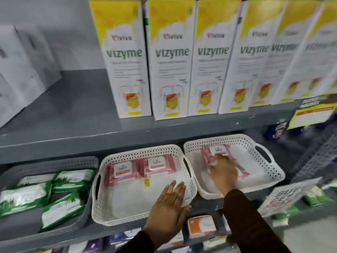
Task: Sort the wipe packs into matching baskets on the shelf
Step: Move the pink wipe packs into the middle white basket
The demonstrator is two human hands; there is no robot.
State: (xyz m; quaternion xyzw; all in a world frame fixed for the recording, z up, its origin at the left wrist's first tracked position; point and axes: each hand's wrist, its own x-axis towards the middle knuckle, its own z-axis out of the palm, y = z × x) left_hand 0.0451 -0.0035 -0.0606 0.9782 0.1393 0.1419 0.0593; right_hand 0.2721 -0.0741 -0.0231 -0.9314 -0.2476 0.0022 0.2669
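At lower centre of the frame, left hand [168,203] laid flat on the front rim of a white perforated plastic basket [102,203], fingers straight and close together. Inside at the back, two flat pink wipe packs [140,169]. Right of centre, right hand [223,170] in a second white basket [269,161], fingers curled on a soft pink pack [211,152]. At lower left, a grey basket [80,162] with glossy green packs [27,196].

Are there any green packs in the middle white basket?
No, the middle white basket holds only pink packs; the green packs lie in the grey basket.
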